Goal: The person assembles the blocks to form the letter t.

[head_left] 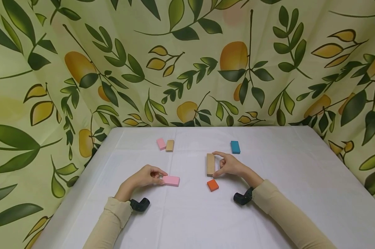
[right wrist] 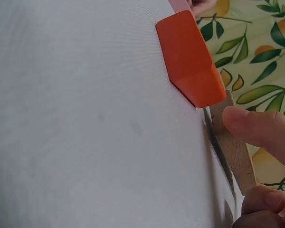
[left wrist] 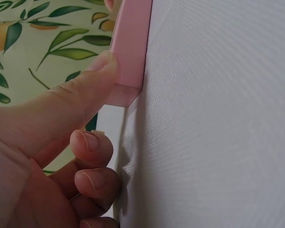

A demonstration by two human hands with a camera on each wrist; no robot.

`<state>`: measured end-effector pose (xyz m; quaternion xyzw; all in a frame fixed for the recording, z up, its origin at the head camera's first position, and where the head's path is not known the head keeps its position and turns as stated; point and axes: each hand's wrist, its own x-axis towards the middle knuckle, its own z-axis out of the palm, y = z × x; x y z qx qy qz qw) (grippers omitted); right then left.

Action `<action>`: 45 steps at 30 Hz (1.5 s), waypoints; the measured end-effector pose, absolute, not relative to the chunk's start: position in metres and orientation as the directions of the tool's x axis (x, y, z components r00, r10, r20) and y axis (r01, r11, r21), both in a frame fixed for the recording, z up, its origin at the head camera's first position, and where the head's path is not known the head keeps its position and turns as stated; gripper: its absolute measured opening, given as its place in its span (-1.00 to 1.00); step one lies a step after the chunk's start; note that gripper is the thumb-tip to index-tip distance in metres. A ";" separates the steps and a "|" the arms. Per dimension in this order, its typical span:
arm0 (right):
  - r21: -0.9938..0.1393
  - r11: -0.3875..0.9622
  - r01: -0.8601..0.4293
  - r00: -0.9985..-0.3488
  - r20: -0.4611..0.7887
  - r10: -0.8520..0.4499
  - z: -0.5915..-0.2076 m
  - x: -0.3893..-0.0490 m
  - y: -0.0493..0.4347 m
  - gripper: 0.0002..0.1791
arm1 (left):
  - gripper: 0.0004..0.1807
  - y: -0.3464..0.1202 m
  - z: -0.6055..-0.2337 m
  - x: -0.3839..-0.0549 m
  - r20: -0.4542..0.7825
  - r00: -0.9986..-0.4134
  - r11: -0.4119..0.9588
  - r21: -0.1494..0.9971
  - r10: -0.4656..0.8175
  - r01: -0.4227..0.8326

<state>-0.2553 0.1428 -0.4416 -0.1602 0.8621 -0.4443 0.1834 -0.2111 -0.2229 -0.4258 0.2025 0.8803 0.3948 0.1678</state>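
Note:
My left hand pinches the left end of a pink block lying on the white table. In the left wrist view the thumb presses on that pink block, and the other fingers curl below it. My right hand spans a long plain wooden block, index finger at its far end and thumb at its near end. The right wrist view shows the thumb on the wooden block. Just nearer than it lies a small orange block, which looms large in the right wrist view.
Toward the back left, a pink block leans close against a short wooden block. A blue block lies at the back right. Behind the white table hangs a leaf-patterned cloth.

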 end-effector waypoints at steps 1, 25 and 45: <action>-0.824 0.555 -0.115 -0.881 -0.174 -0.441 -0.442 -0.256 0.143 0.03 | -0.68 -0.223 -0.426 -0.211 -0.137 -0.861 0.606 0.764 0.489 0.223; -0.805 0.587 -0.081 -0.875 -0.225 -0.429 -0.440 -0.256 0.139 0.07 | -0.67 -0.225 -0.427 -0.213 -0.125 -0.849 0.582 0.777 0.514 0.239; -0.822 0.563 -0.083 -0.924 -0.148 -0.352 -0.445 -0.243 0.135 -0.22 | -0.64 -0.225 -0.429 -0.205 -0.018 -0.863 0.584 0.743 0.504 0.325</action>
